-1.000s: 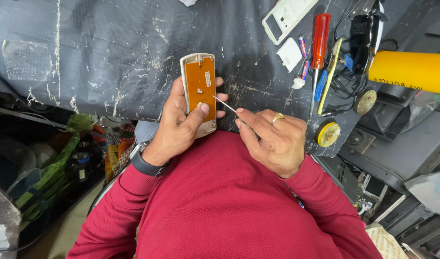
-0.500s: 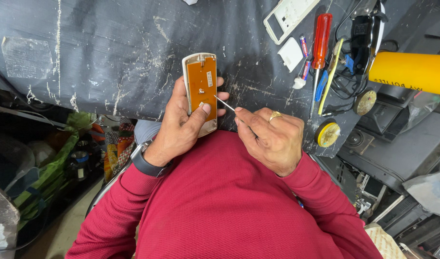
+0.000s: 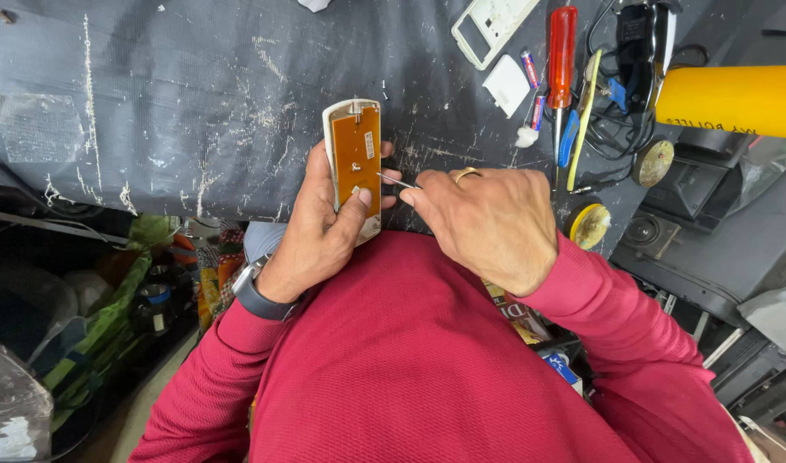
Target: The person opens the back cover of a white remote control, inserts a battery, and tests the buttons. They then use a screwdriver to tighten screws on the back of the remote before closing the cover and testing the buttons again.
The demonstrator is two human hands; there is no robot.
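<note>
Here, the left hand (image 3: pixel 318 230) holds an opened remote (image 3: pixel 355 163), circuit board (image 3: pixel 357 154) inside.

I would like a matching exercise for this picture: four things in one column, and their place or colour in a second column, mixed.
Things:
1. circuit board
2. screwdriver
3. thin tool
4. watch

Place or colour:
A. on the left wrist
B. red handle, lying on the bench
C. orange, held in the left hand
D. pinched in the right hand, tip at the board

Pairs: 1-C, 2-B, 3-D, 4-A
</note>
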